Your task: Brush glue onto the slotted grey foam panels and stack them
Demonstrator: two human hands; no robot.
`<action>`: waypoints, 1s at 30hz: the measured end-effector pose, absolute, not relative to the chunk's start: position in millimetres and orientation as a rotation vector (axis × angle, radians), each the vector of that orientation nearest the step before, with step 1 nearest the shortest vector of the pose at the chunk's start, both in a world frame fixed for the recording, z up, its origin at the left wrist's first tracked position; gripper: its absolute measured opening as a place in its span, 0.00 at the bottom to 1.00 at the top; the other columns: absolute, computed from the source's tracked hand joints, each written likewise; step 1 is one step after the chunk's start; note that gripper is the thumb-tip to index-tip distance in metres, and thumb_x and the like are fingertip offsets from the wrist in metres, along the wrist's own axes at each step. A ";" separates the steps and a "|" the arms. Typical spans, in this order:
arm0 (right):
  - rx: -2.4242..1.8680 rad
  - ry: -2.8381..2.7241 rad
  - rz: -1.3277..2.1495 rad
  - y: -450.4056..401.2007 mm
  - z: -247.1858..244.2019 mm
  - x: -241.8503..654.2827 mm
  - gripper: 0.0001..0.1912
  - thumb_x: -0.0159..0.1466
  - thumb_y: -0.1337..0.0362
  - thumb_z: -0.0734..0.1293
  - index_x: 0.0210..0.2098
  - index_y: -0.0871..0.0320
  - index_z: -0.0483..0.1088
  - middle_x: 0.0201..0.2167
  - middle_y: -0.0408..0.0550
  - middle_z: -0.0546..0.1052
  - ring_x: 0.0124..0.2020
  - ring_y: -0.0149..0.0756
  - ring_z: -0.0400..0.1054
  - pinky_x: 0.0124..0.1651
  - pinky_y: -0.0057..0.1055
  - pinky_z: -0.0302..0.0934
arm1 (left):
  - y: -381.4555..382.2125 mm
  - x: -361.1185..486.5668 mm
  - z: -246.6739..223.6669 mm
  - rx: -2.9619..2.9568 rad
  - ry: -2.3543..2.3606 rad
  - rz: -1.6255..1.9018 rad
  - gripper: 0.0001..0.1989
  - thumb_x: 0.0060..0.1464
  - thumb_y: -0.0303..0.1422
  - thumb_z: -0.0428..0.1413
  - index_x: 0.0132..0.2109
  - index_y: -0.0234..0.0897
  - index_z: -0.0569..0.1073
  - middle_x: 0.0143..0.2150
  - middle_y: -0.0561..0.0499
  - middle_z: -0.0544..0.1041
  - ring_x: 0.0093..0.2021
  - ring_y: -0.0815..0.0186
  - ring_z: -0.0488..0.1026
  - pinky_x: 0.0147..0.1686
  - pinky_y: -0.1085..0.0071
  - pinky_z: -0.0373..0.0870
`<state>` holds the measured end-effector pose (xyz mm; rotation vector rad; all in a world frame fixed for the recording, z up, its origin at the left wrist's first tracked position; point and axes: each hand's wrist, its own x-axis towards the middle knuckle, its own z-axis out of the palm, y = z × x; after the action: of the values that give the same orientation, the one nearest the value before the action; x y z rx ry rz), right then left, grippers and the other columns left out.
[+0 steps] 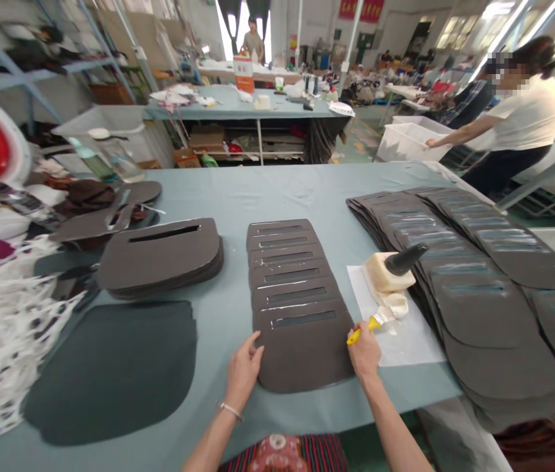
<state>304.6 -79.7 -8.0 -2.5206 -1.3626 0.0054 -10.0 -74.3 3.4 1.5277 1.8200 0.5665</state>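
Two hands at one blue-green worktable (pixel 218 357), with one row of slotted panels (pixel 301 286) lying on the tabletop between and beyond them. Six overlapping panels can be counted by their slots. The row's long axis runs away from the person, its far end leaning slightly left; each slot runs left to right, and the nearest panel (pixel 306 351) turns its rounded end toward the person. The left hand (pixel 244 370) is at this panel's left edge, index finger and thumb slightly apart, the other fingers bent; whether they grip the edge cannot be told. The right hand (pixel 365 354), at the right edge, has its fingers closed around one yellow brush (pixel 374 322), whose long axis lies diagonally, bristles pointing away and to the right. Beside it, one white sheet (pixel 415 351) bears one cream-coloured container (pixel 380 274) with one black cone (pixel 405 259). Left of the row: one pile of slotted panels (pixel 159 262), its top slot visible, and one dark green piece (pixel 114 370) lying flat. Far right: two fanned rows of panels (pixel 478 311), too closely overlapped to count. Back left: two bottles (pixel 91 159)
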 end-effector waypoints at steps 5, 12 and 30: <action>-2.521 -1.418 0.070 -76.0 -5.8 307.1 0.05 0.62 0.64 0.62 0.38 0.57 0.66 0.28 0.42 0.66 0.22 0.26 0.53 0.26 0.26 0.37 | -76.8 -6.0 11.6 1.603 1.898 0.527 0.22 0.55 0.36 0.46 0.56 0.38 0.67 0.33 0.49 0.74 0.34 0.65 0.71 0.39 0.68 0.65; -2.491 -1.456 0.072 -71.4 -3.1 308.3 0.05 0.63 0.64 0.62 0.38 0.57 0.66 0.27 0.40 0.64 0.21 0.25 0.50 0.26 0.26 0.36 | -77.1 -7.8 9.6 1.593 1.897 0.594 0.20 0.55 0.36 0.47 0.54 0.37 0.70 0.34 0.47 0.75 0.34 0.64 0.72 0.40 0.67 0.66; -2.429 -1.551 -0.061 -75.2 11.4 300.3 0.05 0.60 0.70 0.62 0.36 0.57 0.67 0.29 0.47 0.68 0.29 0.33 0.62 0.28 0.27 0.46 | -75.4 -13.3 18.6 1.848 1.967 0.555 0.18 0.55 0.38 0.46 0.50 0.40 0.72 0.37 0.45 0.73 0.39 0.59 0.71 0.41 0.63 0.68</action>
<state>300.3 -75.2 11.4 -2.4286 -1.5506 -0.0612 -13.3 -75.4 18.6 1.8482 1.9670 0.5553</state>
